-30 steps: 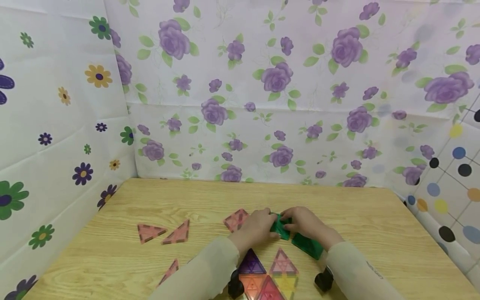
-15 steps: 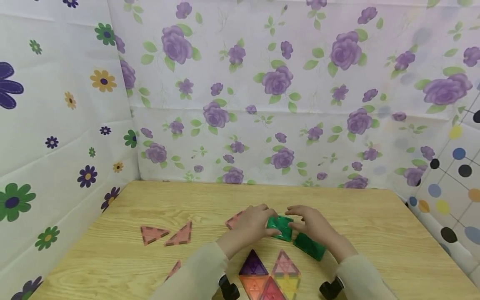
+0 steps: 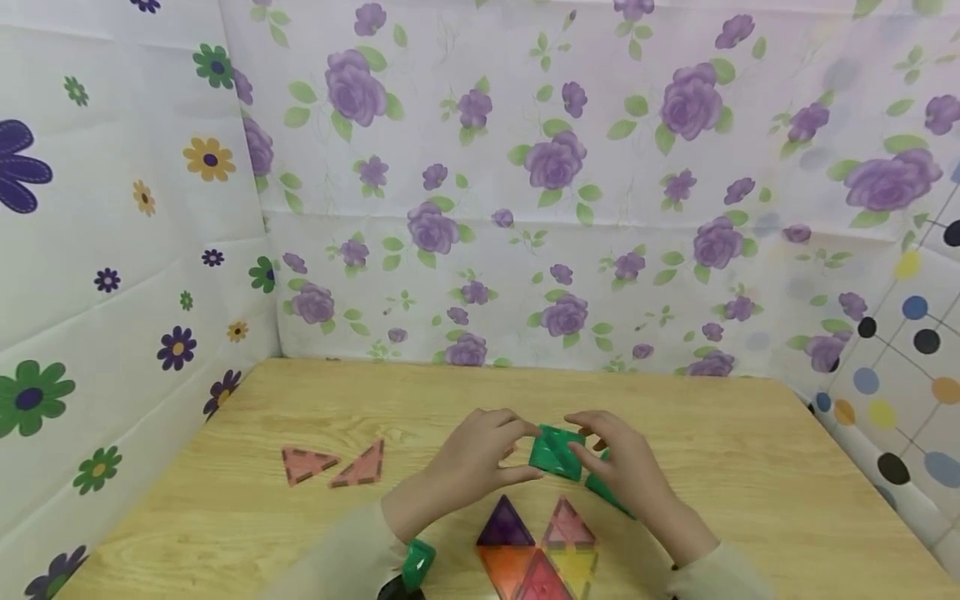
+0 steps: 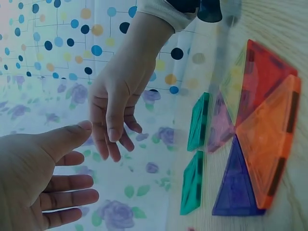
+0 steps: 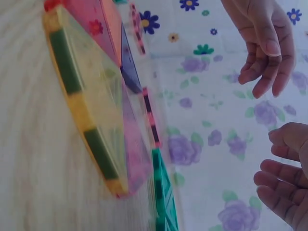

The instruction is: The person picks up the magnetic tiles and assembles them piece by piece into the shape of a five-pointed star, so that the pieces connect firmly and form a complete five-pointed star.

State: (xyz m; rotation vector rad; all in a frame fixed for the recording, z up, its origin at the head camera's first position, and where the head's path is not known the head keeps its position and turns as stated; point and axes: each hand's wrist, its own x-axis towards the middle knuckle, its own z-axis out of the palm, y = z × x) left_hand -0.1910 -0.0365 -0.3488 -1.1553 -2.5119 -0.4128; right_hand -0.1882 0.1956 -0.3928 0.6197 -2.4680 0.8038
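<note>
In the head view a green translucent tile lies on the table between my two hands. My left hand hovers to its left, fingers spread and thumb apart; in the left wrist view this hand holds nothing. Over the tile's right edge hovers my right hand, its fingers loosely bent. The right wrist view shows this hand with nothing in its fingers. A second green tile lies partly hidden under the right hand. Two green tiles, one nearer the left hand, lie flat in the left wrist view.
In front lie joined triangular tiles: purple, orange, red, yellow and pink. Two pink triangles lie at the left. A small shiny green piece shows by the left wrist. Printed curtains surround the table.
Both hands have let go of the green tile. The left hand has drawn back to the left and opened wider; it now covers the pink tile behind it. The right hand has shifted slightly left.
</note>
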